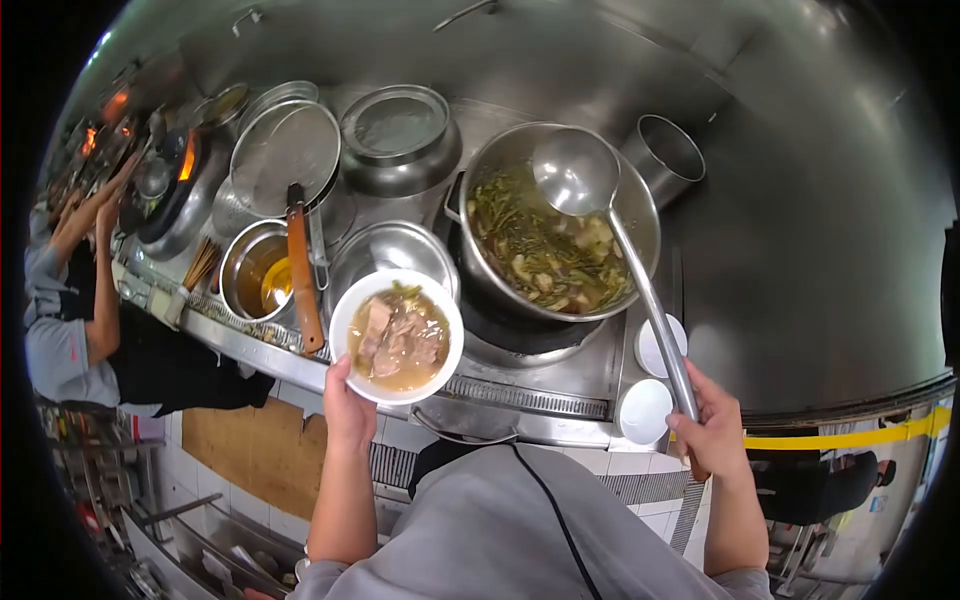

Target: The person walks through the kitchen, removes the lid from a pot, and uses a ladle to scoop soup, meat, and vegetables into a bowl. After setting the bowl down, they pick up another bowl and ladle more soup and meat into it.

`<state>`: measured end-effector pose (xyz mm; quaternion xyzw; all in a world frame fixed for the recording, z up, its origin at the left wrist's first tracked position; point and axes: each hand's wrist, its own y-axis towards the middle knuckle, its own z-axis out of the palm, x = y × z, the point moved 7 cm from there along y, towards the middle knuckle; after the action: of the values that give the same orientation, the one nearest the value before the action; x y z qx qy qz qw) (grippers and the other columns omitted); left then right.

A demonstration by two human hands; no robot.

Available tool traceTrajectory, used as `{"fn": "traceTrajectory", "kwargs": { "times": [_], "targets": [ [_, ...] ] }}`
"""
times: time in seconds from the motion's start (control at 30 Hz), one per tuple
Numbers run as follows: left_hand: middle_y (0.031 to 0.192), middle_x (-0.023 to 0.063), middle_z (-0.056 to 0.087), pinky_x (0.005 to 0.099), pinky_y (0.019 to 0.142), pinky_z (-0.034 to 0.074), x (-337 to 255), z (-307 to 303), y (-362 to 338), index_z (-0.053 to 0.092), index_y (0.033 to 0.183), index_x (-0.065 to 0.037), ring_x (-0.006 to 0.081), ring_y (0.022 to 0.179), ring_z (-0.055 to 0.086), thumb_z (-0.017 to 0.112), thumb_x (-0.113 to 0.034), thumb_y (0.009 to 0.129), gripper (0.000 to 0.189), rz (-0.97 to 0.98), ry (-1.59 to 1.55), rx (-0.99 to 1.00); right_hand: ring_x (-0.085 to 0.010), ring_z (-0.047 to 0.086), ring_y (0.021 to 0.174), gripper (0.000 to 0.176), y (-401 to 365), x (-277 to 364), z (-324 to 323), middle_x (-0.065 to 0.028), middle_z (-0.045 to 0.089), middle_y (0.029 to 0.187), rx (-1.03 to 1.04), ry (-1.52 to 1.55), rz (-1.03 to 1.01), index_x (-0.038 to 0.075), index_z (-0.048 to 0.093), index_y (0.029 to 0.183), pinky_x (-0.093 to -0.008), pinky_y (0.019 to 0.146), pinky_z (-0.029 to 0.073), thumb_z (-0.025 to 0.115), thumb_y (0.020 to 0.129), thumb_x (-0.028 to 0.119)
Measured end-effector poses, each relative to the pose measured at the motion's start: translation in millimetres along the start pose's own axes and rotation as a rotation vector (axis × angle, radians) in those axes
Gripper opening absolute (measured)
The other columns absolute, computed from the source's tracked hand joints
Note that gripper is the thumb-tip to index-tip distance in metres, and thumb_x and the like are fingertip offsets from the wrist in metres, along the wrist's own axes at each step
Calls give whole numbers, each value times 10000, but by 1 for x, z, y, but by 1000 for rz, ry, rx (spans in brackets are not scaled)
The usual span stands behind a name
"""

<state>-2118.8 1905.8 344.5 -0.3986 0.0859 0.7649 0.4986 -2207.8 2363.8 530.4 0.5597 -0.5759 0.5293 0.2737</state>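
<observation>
My left hand (348,405) grips the rim of a white bowl (455,345) from its lower left side. Pieces of meat and some greens lie in cloudy broth (400,340) inside it. My right hand (711,420) is wrapped round the lower handle of a long metal ladle (645,275). The ladle's shiny round head is over the upper right of a large steel pot (651,215). Leafy greens and pale chunks in broth (540,245) fill much of that pot. Two white bowls or lids (643,412) stand on the counter left of my right hand.
A wooden-handled strainer (285,160) lies across the left cookware, beside a pot of yellow liquid (276,285). Lidded steel pots (400,130) stand behind. A metal cylinder (668,160) is right of the big pot. At far left, another person (70,340) works by a flaming wok.
</observation>
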Motion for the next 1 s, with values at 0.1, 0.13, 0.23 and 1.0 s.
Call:
{"fn": "traceTrajectory", "kwargs": {
  "times": [0.1, 0.13, 0.23, 1.0],
  "targets": [
    [1465, 171, 556, 443, 1158, 407, 6, -14, -1, 459, 1458, 35, 292, 1361, 539, 442, -303, 1042, 536, -52, -9, -35, -68, 552, 581, 756, 21, -4, -10, -35, 621, 814, 4, -147, 25, 51, 429, 1563, -246, 492, 452, 690, 865, -73],
    [1462, 172, 558, 443, 1155, 418, 7, -15, -1, 457, 1459, 36, 290, 1359, 543, 433, -309, 1049, 536, -60, -8, -41, -69, 549, 576, 751, 29, -7, -8, -29, 615, 797, 33, -273, 42, 55, 430, 1564, -251, 492, 448, 694, 869, -54],
    [1453, 173, 566, 437, 1143, 437, 13, -22, 0, 461, 1454, 39, 288, 1341, 562, 435, -308, 1051, 532, -86, -13, -26, -78, 541, 551, 742, 47, -11, 19, -25, 604, 767, 119, -375, 111, 50, 425, 1565, -260, 483, 437, 693, 878, -25],
    [1458, 189, 553, 447, 1134, 451, 25, -2, -2, 443, 1458, 44, 299, 1345, 560, 460, -290, 1033, 541, -135, -13, -60, -106, 504, 457, 625, 41, 6, 46, -39, 552, 767, 358, 290, 499, 71, 376, 1579, -250, 383, 373, 578, 988, 57]
  ]
}}
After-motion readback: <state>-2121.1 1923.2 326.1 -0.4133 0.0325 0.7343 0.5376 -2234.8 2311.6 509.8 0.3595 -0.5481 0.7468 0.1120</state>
